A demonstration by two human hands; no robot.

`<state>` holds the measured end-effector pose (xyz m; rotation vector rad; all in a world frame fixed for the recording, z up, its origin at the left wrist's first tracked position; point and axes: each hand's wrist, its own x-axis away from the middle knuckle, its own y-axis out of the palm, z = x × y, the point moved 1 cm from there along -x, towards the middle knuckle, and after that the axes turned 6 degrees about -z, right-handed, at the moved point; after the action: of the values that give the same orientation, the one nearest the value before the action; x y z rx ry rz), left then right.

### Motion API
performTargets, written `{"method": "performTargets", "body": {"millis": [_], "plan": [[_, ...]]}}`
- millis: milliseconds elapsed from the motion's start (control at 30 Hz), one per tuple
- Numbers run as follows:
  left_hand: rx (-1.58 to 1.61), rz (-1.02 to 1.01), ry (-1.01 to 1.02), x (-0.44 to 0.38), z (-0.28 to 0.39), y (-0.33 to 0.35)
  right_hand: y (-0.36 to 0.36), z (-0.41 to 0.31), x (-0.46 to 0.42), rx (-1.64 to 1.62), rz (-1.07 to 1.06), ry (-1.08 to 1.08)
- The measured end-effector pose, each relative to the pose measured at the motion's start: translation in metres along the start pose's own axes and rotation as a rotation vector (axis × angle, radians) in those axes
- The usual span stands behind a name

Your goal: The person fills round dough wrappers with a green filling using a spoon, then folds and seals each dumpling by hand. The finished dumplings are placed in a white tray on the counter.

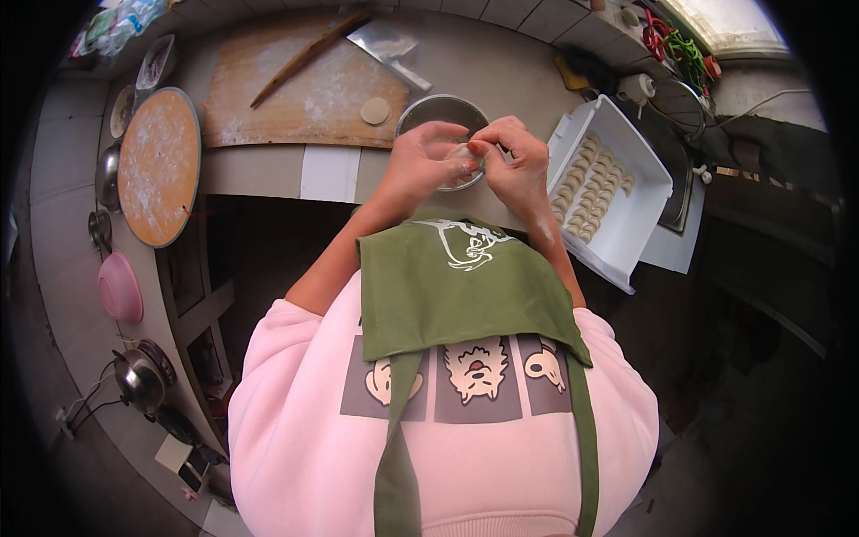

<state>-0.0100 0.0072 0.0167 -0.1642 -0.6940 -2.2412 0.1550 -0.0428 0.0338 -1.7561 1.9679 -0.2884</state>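
Observation:
Over a round metal bowl (448, 105), my left hand (429, 158) cups a pale dumpling (462, 154) in its fingers. My right hand (511, 154) pinches the dumpling's edge between thumb and fingertips. The fingers cover much of the dumpling and the bowl's contents. One flat round dough wrapper (376, 111) lies on the floured wooden board (302, 124) to the left of the bowl. To the right, a white plastic bin (641, 208) holds rows of folded dumplings (594, 184).
A wooden rolling pin (302, 60) and a clear plastic bag (386, 43) lie at the back. On the left are a floured round board (159, 168), a pink basin (121, 287) and a metal pot (139, 379). A sink (676, 201) is beyond the bin.

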Motion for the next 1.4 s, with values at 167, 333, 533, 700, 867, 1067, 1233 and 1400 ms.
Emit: {"method": "performTargets", "body": {"millis": [167,333,533,700,867,1067,1233,1400], "plan": [[0.011,0.015,0.020,0.000,-0.002,0.000,0.003,-0.005,-0.003,-0.010,0.038,-0.073],[-0.044,0.000,-0.023,0.001,0.006,0.005,0.002,-0.006,-0.006,0.045,-0.078,-0.112],[0.057,0.012,-0.025,-0.004,-0.002,0.001,0.007,-0.003,-0.004,-0.011,0.071,-0.148],[-0.046,0.002,-0.010,-0.005,0.000,0.000,0.003,-0.004,-0.003,0.095,-0.024,-0.173],[-0.041,0.010,-0.006,-0.005,-0.002,-0.001,0.006,-0.002,0.002,-0.057,0.029,-0.049],[-0.150,-0.016,0.039,-0.009,-0.009,-0.005,0.008,-0.002,-0.001,0.073,-0.017,-0.088],[0.102,-0.048,0.035,-0.009,-0.013,-0.002,0.015,0.007,0.003,-0.123,0.121,0.010],[-0.056,-0.055,0.006,-0.008,-0.009,-0.002,0.014,0.005,0.003,-0.007,0.032,-0.027]]}}
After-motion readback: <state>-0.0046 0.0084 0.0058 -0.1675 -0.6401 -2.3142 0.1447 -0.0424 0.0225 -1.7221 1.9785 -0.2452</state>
